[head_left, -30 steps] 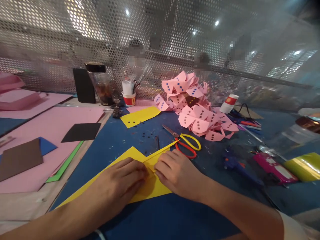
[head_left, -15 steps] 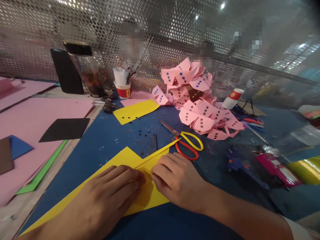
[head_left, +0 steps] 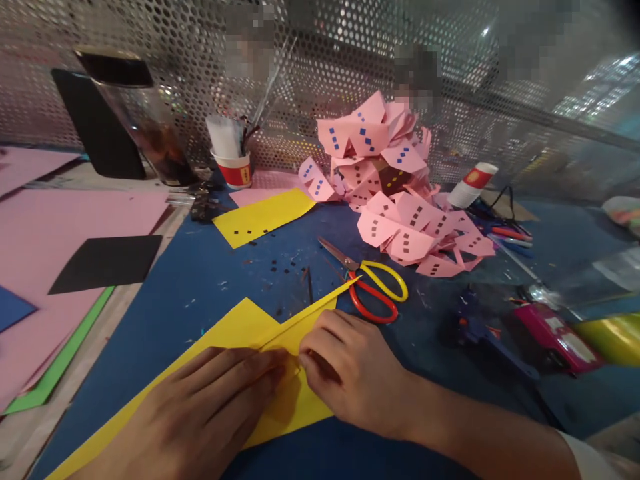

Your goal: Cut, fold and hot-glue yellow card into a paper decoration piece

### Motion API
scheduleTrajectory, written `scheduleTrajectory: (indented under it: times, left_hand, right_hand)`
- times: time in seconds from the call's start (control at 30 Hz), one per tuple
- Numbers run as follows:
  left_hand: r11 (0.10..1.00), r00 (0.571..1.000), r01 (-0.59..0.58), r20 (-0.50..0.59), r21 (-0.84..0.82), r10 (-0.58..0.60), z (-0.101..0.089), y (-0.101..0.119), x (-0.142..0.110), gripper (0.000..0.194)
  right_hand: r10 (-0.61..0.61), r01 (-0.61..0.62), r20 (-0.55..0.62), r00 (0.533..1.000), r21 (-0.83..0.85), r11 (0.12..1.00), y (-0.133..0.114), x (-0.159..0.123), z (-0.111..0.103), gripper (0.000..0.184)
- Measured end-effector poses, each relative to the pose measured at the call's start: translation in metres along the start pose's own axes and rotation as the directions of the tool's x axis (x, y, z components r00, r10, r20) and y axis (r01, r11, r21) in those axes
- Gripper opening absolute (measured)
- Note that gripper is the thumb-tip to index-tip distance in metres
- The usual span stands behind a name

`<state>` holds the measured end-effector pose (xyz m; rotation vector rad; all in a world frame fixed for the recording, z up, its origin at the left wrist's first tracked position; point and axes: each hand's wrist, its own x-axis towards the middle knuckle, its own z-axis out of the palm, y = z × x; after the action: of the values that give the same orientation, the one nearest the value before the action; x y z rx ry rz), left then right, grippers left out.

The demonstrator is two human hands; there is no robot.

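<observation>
Blk. card (head_left: 107, 263), on pink sheet (head_left: 80, 213). L. hand (head_left: 215, 400): laid on yel. sheet (head_left: 295, 403), front ctr. of blue table (head_left: 200, 293); can't tell if grip pinches. R. hand (head_left: 350, 373): curled at same sheet; grip likewise unclear. Scissors (head_left: 374, 304), just beyond.

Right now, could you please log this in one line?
left hand: on yellow paper | right hand: on yellow paper | scissors: not held

A craft workspace — scissors (head_left: 354, 265) are lying mid-frame, pink paper (head_left: 100, 213) is spreading at left, apparently a glue gun (head_left: 487, 340) at right.
</observation>
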<state>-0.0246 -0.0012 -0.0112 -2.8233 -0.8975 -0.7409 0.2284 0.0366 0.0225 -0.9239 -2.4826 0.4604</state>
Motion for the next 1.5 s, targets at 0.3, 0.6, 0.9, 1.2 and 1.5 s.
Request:
scheduleTrajectory:
  times: [0.3,0.6,0.9,1.2,1.5]
  left_hand:
    - [0.999,0.998,0.019,0.057,-0.027,-0.017,-0.006,0.002,0.003,0.029]
    - [0.991,0.996,0.084,0.037,-0.106,-0.081,-0.011,0.004,0.014,0.023]
    - [0.945,0.963,0.265,-0.006,-0.190,-0.271,-0.012,-0.004,0.042,0.022]
    - [0.917,0.947,0.318,0.035,-0.240,-0.319,-0.004,-0.007,0.043,0.020]
    - [0.912,0.944,0.327,0.047,-0.247,-0.325,-0.001,-0.007,0.042,0.017]
  right_hand:
    - [0.023,-0.023,0.003,1.000,0.073,0.997,0.000,0.000,-0.002,0.011]
    - [0.014,-0.013,-0.015,1.000,0.050,0.999,0.002,-0.002,0.002,0.012]
    - [0.033,-0.032,-0.011,0.999,0.088,0.996,0.002,-0.002,0.001,0.008]
    - [0.071,-0.070,0.002,0.997,0.147,0.987,0.003,-0.001,0.000,0.006]
    - [0.067,-0.065,-0.013,0.998,0.120,0.991,0.001,0.000,0.001,0.002]
